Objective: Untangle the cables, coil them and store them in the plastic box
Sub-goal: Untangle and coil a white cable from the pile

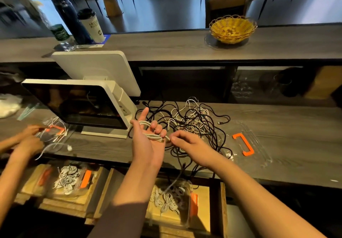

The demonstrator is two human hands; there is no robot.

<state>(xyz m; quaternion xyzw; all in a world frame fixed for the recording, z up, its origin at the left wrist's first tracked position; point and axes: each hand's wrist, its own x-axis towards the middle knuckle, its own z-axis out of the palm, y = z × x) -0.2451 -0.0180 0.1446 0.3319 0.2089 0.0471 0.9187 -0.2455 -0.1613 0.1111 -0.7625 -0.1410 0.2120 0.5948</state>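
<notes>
A tangle of black and white cables [192,119] lies on the dark wooden counter [277,160]. My left hand [146,136] is held palm up with a grey-white cable [153,136] looped several times around its fingers, the middle fingers curled over the loops. My right hand [185,141] pinches the same cable just right of the left palm. A clear plastic box [171,200] with an orange latch holds several coiled white cables on the shelf below the counter. Its clear lid [246,145] with an orange handle lies on the counter to the right.
A white point-of-sale screen [79,102] stands left of the tangle. Another person's hands [27,141] handle a white cable at the far left, above a second box of coils [68,178]. A yellow basket [232,28], a paper cup [91,24] and bottles sit on the upper ledge.
</notes>
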